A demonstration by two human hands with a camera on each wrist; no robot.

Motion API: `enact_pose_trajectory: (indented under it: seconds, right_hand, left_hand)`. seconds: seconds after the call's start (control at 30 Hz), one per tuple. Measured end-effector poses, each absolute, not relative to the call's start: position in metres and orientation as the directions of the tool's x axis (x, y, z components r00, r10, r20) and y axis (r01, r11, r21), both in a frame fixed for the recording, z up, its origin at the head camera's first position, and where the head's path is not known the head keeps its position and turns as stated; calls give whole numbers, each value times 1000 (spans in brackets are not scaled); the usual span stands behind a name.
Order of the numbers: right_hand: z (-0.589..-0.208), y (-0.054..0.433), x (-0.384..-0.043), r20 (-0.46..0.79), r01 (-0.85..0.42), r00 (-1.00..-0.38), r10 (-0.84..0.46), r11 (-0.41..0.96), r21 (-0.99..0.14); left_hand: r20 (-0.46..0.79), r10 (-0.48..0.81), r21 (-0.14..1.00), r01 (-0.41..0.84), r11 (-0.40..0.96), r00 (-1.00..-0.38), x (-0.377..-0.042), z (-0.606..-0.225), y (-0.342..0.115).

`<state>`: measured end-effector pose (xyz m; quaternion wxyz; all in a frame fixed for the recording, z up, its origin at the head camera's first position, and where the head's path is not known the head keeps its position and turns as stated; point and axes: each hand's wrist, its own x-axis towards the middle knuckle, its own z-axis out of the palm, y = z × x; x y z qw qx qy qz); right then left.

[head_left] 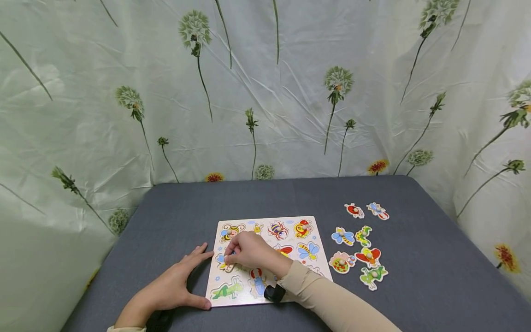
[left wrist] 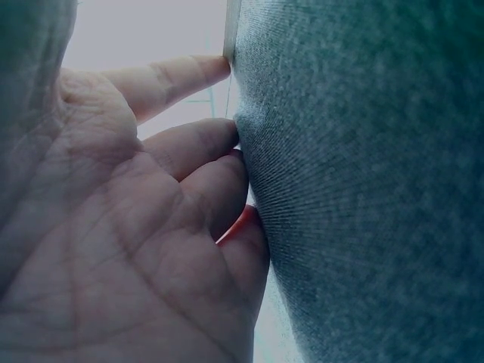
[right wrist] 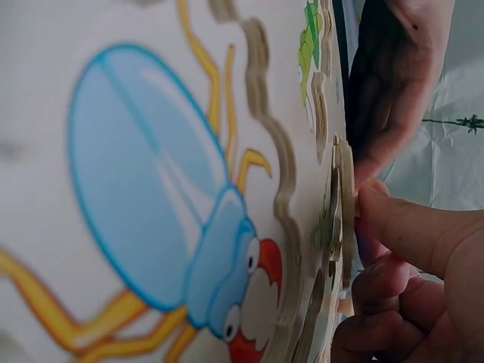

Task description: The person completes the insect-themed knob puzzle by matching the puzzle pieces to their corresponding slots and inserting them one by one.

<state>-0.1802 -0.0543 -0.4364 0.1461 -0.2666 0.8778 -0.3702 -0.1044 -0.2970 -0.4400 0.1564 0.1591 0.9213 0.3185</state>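
Note:
A pale wooden puzzle board [head_left: 271, 302] with printed insect shapes lies on the dark table. At its left side my right hand [head_left: 253, 251] pinches a blue-and-yellow insect puzzle piece [head_left: 222, 263], over a recess of the board. In the right wrist view the piece [right wrist: 347, 219] shows edge-on, thumb and fingers at it, close against the board. My left hand [head_left: 176, 281] is spread along the board's left edge, thumb at the near corner and fingertips at the side; in the left wrist view its fingers [left wrist: 200, 144] are extended against the cloth surface.
Right of the board lie several loose knobbed pieces, among them a ladybug [head_left: 354, 210], a dragonfly [head_left: 342, 236], a caterpillar [head_left: 363, 236], a snail [head_left: 341, 263] and a green insect [head_left: 373, 277]. A bee [head_left: 231, 233] sits in the board's far left corner. Flowered curtain [head_left: 290, 115] hangs behind.

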Motion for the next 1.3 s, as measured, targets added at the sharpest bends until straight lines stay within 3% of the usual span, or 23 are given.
enact_pose_trajectory:
  seconds: [1.3]
  right_hand:
    - [-427, -57, -181, -116, -342, -821, -559, 643, -685]
  left_hand:
    - [-172, 403, 623, 218, 751, -899, -107, -443, -298]
